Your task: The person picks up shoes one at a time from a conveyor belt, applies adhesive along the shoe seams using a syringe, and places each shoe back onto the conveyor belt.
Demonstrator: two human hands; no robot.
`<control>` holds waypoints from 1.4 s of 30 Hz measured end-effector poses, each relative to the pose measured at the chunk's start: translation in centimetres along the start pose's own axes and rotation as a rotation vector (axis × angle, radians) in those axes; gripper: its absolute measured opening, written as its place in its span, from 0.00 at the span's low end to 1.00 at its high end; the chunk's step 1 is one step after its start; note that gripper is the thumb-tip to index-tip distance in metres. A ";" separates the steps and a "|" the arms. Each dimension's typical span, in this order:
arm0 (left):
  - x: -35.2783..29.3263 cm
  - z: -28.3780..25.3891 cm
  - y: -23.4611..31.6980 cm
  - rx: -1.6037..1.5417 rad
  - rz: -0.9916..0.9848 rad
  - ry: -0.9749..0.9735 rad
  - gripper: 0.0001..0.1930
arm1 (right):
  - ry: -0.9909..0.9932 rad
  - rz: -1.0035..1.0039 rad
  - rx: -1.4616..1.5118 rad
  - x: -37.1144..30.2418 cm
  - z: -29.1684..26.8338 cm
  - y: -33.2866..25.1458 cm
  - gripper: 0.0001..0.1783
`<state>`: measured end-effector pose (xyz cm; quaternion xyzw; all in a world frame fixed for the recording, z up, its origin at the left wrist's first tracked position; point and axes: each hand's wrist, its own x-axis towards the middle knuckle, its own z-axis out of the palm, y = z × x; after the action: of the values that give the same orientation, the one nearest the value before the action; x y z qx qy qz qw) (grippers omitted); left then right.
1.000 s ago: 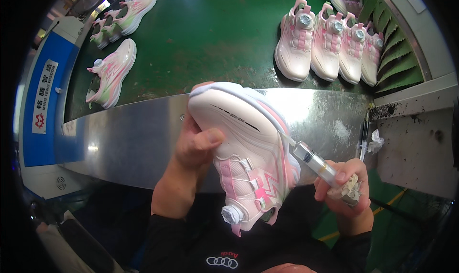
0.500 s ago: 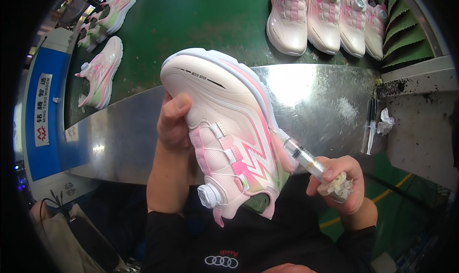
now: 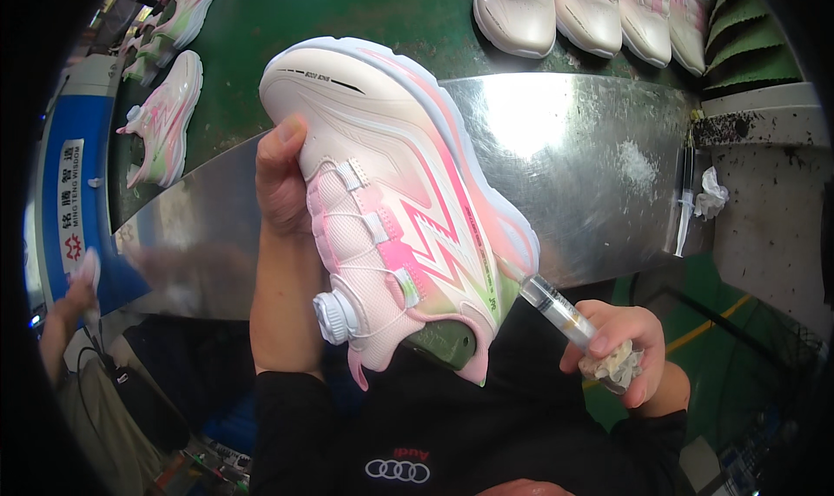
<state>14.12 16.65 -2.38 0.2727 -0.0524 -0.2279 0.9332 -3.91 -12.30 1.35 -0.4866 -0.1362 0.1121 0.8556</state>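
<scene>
A pink and white sneaker (image 3: pixel 382 183) with a dial lace knob (image 3: pixel 334 315) is held up on its side in my left hand (image 3: pixel 282 179). My left thumb presses the upper near the toe; the other fingers are hidden behind the shoe. My right hand (image 3: pixel 627 344) is closed round a clear syringe (image 3: pixel 558 309), whose plunger end is wrapped in crumpled, whitish material (image 3: pixel 615 366). The syringe's tip touches or nearly touches the seam between sole and upper toward the heel.
Several like sneakers (image 3: pixel 514 14) stand on the green belt (image 3: pixel 365 9) at the back right, others (image 3: pixel 167 118) lie at the left. On the metal ledge (image 3: pixel 573 166), a second syringe (image 3: pixel 685 201) lies beside crumpled tissue (image 3: pixel 712 192). Another person's hand (image 3: pixel 82 292) shows at the far left.
The sneaker has shifted left and slightly up in view with my left hand. The syringe tip now sits farther back along the seam, nearer the heel. Another person's hand has appeared at left.
</scene>
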 end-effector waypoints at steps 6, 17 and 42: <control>0.4 0.0 -0.4 -0.016 -0.042 0.072 0.27 | 0.002 -0.030 -0.064 -1.4 -0.3 0.4 0.30; 1.0 0.1 -0.6 0.026 -0.092 0.133 0.25 | 0.023 -0.071 -0.090 -3.0 -1.0 1.4 0.30; -3.1 2.5 -1.2 0.165 -0.107 0.008 0.32 | 0.020 -0.162 -0.109 -3.6 -2.9 4.9 0.27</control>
<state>10.36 15.93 -0.78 0.3520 -0.0528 -0.2711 0.8943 -6.59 -13.40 -4.74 -0.5209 -0.1727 0.0300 0.8354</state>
